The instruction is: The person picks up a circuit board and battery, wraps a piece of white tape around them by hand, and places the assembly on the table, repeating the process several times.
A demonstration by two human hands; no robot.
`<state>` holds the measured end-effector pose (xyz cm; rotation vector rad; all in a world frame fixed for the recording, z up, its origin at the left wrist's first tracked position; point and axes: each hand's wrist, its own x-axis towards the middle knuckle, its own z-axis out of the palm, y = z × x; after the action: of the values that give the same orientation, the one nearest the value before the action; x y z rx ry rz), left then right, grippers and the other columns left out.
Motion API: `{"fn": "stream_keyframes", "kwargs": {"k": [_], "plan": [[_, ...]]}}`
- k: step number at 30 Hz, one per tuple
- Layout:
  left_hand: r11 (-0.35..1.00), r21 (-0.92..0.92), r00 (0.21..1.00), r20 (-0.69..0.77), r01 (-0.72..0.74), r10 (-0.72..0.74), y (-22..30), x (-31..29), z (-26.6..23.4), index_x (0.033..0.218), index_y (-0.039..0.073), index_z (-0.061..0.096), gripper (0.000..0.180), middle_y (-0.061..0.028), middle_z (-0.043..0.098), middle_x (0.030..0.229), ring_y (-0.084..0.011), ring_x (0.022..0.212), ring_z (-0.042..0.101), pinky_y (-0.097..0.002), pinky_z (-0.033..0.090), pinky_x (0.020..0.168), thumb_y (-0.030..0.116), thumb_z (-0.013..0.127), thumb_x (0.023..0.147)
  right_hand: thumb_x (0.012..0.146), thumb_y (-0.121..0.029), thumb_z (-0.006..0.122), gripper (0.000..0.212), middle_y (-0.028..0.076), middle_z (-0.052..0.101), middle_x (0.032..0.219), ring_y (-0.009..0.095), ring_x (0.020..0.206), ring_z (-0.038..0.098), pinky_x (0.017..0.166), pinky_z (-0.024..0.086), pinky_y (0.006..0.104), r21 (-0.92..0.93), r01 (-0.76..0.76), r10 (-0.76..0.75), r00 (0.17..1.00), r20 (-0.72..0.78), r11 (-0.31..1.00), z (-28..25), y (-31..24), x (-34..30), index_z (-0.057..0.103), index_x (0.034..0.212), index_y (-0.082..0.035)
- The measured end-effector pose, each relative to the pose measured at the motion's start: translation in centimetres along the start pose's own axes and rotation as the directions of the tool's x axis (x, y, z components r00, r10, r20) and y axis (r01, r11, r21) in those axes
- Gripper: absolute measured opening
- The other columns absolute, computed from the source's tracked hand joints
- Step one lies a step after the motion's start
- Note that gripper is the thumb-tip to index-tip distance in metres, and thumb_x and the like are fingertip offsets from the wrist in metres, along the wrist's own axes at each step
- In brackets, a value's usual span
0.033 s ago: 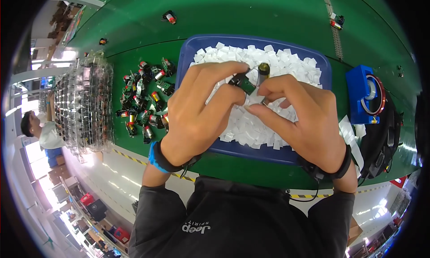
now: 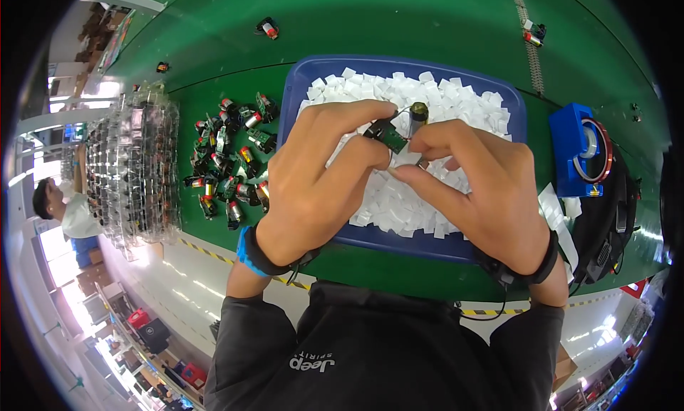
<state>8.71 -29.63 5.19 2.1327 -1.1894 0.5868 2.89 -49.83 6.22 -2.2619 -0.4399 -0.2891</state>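
My left hand (image 2: 310,179) pinches a small dark green circuit board (image 2: 387,133) between thumb and fingers. Thin wires run from the board to a short cylinder (image 2: 419,115) with a dark end, which stands up beside my right fingertips. My right hand (image 2: 488,176) has thumb and forefinger pressed together at the near end of the assembly. Between both hands lies a small white piece (image 2: 405,156), partly covered by the fingers. Both hands are over a blue tub (image 2: 519,101) full of white square pieces (image 2: 399,211).
Left of the tub is a pile of similar boards with cylinders (image 2: 228,154). Stacked clear trays (image 2: 132,168) stand farther left, a person (image 2: 68,208) behind them. On the right are a blue tape dispenser (image 2: 570,151), white strips (image 2: 558,218) and a black bag (image 2: 605,225).
The circuit board has turned slightly in my fingers, showing more of its face. Less of the white piece shows. Both hands stay almost in place.
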Motion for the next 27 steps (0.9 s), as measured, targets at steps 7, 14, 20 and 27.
{"fn": "stream_keyframes", "kwargs": {"k": [7, 14, 20, 27], "plan": [[0.95, -0.292, 0.993, 0.019, 0.114, -0.113, -0.1, 0.8, 0.3, 0.088, 0.003, 0.065, 0.028, -0.0153, 0.059, 0.116, -0.0248, 0.094, 0.065, -0.036, 0.059, 0.073, -0.016, 0.067, 0.069, 0.076, -0.006, 0.081, 0.027, 0.011, 0.073, 0.093, 0.026, 0.08, 0.072, 0.065, 0.057, 0.0317, -0.208, 0.13, -0.153, 0.983, -0.099, 0.969, -0.5, -0.1, 0.4, 0.064, 0.096, -0.004], [0.469, -0.804, 0.898, 0.171, 0.365, -0.406, -0.5, 0.9, 0.1, 0.111, -0.003, 0.058, 0.025, -0.0159, 0.059, 0.115, -0.0197, 0.098, 0.064, -0.0335, 0.058, 0.075, -0.008, 0.063, 0.087, 0.075, -0.001, 0.079, 0.023, 0.013, 0.073, 0.097, 0.03, 0.087, 0.071, 0.073, 0.059, 0.0324, -0.11, 0.194, -0.212, 0.958, -0.193, 0.975, -1.3, 1.1, 1.1, 0.063, 0.091, -0.004], [-0.15, -0.668, 0.586, 0.722, 0.729, -0.368, -1.6, 0.4, 0.0, 0.119, -0.003, 0.049, 0.032, -0.0184, 0.059, 0.12, -0.0232, 0.097, 0.065, -0.037, 0.059, 0.072, 0.005, 0.065, 0.093, 0.076, -0.002, 0.079, 0.022, 0.013, 0.071, 0.103, 0.03, 0.092, 0.069, 0.073, 0.057, 0.0331, -0.082, 0.147, -0.156, 0.981, -0.116, 0.986, -0.6, 1.3, 0.9, 0.062, 0.09, -0.003], [0.256, -0.677, 0.704, 0.546, 0.69, -0.453, -0.9, -0.4, 0.5, 0.116, -0.003, 0.05, 0.029, -0.0133, 0.062, 0.109, -0.0183, 0.091, 0.065, -0.03, 0.058, 0.067, 0.004, 0.066, 0.093, 0.075, -0.003, 0.079, 0.024, 0.009, 0.065, 0.106, 0.027, 0.093, 0.062, 0.073, 0.053, 0.0339, -0.225, 0.036, -0.067, 0.989, -0.134, 0.974, 0.1, 1.1, 1.0, 0.06, 0.088, -0.002]]}}
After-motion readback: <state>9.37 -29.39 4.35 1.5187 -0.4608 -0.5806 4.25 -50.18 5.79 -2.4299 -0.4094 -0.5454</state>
